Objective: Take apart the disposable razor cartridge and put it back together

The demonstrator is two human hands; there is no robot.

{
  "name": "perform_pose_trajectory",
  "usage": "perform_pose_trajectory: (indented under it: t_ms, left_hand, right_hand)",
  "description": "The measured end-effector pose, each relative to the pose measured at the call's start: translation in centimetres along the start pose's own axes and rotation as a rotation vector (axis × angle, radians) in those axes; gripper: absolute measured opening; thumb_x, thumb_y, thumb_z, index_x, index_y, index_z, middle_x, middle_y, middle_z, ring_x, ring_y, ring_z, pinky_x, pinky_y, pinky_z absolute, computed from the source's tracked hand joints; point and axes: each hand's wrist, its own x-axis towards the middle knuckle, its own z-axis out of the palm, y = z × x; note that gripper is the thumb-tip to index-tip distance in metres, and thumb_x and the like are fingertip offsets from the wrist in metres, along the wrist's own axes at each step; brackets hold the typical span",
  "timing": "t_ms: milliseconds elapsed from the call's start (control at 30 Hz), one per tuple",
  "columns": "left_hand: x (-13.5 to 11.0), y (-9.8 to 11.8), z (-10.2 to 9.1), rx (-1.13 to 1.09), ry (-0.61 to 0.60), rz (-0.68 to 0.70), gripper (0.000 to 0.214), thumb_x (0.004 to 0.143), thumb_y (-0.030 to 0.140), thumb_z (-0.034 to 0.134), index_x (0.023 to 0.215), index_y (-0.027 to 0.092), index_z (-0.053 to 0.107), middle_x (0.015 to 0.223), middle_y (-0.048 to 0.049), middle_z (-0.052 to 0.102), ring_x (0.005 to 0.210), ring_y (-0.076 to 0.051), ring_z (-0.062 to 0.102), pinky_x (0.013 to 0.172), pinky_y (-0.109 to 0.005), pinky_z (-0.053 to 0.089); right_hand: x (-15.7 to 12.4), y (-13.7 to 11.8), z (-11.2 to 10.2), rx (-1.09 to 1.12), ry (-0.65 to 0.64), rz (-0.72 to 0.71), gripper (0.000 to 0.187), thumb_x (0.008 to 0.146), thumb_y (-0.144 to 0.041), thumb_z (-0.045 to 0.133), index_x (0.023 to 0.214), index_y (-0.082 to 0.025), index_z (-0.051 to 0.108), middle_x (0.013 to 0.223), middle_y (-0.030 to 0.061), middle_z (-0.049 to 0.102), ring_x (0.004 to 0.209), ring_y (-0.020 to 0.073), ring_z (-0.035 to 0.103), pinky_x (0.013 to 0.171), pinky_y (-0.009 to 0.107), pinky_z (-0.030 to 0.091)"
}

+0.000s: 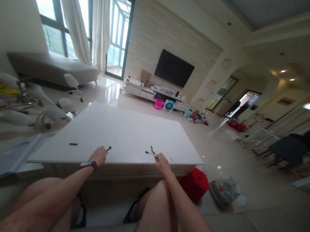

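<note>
My left hand (99,156) rests at the near edge of a white coffee table (128,132), closed on a small dark piece (108,148) that sticks out past the fingers. A watch sits on that wrist. My right hand (161,162) is also at the near edge, pinched on thin dark pieces (151,151) that splay out toward the left. Another small dark strip (73,144) lies alone on the tabletop, left of my left hand. My bare knees show below the table edge.
A red stool (194,184) and a crumpled bag (224,191) sit on the floor to the right. Blurred white objects (28,102) crowd the left. Farther off are a sofa (51,67), a TV (173,68) over a low cabinet, and dark chairs (288,149).
</note>
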Motion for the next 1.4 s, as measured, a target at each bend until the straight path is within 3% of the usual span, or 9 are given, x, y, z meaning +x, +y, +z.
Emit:
perform_pose_trajectory:
  t_ms: [133,267,533,633,733,967,1200,1300,1400]
  left_hand:
    - [-1.8,0.5,-0.9,0.078,-0.011,0.091,0.037,0.083,0.014,0.047,0.119,0.008,0.049,0.11,-0.0261,0.065,0.099,-0.032,0.068,0.08,-0.035,0.047]
    - [-3.5,1.1,-2.4,0.167,-0.001,0.189,0.041,0.086,0.018,0.048,0.126,0.011,0.045,0.102,-0.0197,0.069,0.096,-0.029,0.069,0.08,-0.034,0.047]
    - [-4.8,2.7,-4.3,0.382,0.132,0.294,0.041,0.098,0.037,0.036,0.126,0.011,0.052,0.119,-0.0214,0.062,0.11,-0.032,0.059,0.093,-0.044,0.043]
    - [-5.0,3.2,-4.4,0.453,0.19,0.362,0.046,0.096,0.041,0.044,0.13,0.012,0.052,0.126,-0.0208,0.057,0.117,-0.034,0.052,0.098,-0.046,0.037]
    - [-5.4,3.3,-4.7,0.514,0.234,0.425,0.048,0.094,0.036,0.051,0.136,0.013,0.049,0.132,-0.0203,0.053,0.121,-0.034,0.047,0.1,-0.046,0.034]
    - [-6.1,1.4,-6.9,0.614,0.311,0.554,0.046,0.094,0.028,0.052,0.139,0.018,0.048,0.138,-0.0173,0.05,0.125,-0.032,0.042,0.101,-0.047,0.031]
    - [-6.6,-0.8,-9.6,0.654,0.368,0.629,0.042,0.094,0.024,0.049,0.136,0.018,0.051,0.136,-0.0168,0.051,0.123,-0.032,0.043,0.1,-0.048,0.032]
    - [-6.9,-1.7,-10.2,0.661,0.38,0.642,0.041,0.094,0.021,0.048,0.134,0.017,0.053,0.132,-0.017,0.054,0.12,-0.031,0.045,0.099,-0.049,0.032]
    - [-7.5,-2.8,-10.0,0.665,0.391,0.645,0.044,0.092,0.015,0.045,0.136,0.015,0.051,0.132,-0.0179,0.054,0.12,-0.031,0.045,0.099,-0.049,0.032]
  right_hand:
    - [-1.8,0.3,0.5,-0.075,-0.082,-0.024,0.022,0.098,-0.025,0.05,0.087,-0.014,0.066,0.109,0.0128,0.063,0.103,0.0224,0.059,0.091,0.033,0.044]
    - [-1.7,-0.8,1.2,-0.101,-0.148,-0.037,0.022,0.1,-0.03,0.052,0.103,-0.014,0.066,0.115,0.0101,0.063,0.104,0.0205,0.062,0.093,0.038,0.049]
    - [-0.9,-2.9,2.0,-0.145,-0.166,0.082,0.031,0.099,-0.035,0.058,0.123,-0.015,0.061,0.128,0.0111,0.06,0.114,0.024,0.06,0.095,0.045,0.053]
    - [-0.8,-4.3,2.3,-0.184,-0.104,0.119,0.031,0.103,-0.03,0.043,0.119,-0.018,0.066,0.154,0.0136,0.039,0.144,0.0347,0.03,0.103,0.056,0.044]
    - [-1.0,-6.0,2.8,-0.222,-0.06,0.141,0.036,0.102,-0.028,0.038,0.115,-0.021,0.071,0.166,0.005,0.014,0.151,0.041,-0.006,0.104,0.069,0.033]
    - [-0.9,-9.5,4.0,-0.231,-0.052,0.108,0.034,0.097,-0.023,0.043,0.112,-0.025,0.073,0.167,-0.0043,0.006,0.147,0.0439,-0.02,0.103,0.079,0.018]
    - [-1.0,-13.5,4.9,-0.113,-0.063,0.034,0.036,0.093,-0.013,0.042,0.114,-0.015,0.07,0.166,0.0078,0.013,0.149,0.046,-0.007,0.103,0.07,0.032]
    - [-0.7,-15.5,4.9,-0.025,-0.047,-0.023,0.034,0.093,-0.01,0.042,0.114,-0.011,0.068,0.156,0.0188,0.036,0.147,0.0381,0.023,0.103,0.052,0.042]
    - [-1.2,-18.3,4.9,0.078,0.009,-0.086,0.036,0.099,-0.014,0.033,0.116,-0.012,0.065,0.125,0.0199,0.062,0.119,0.026,0.058,0.095,0.036,0.047]
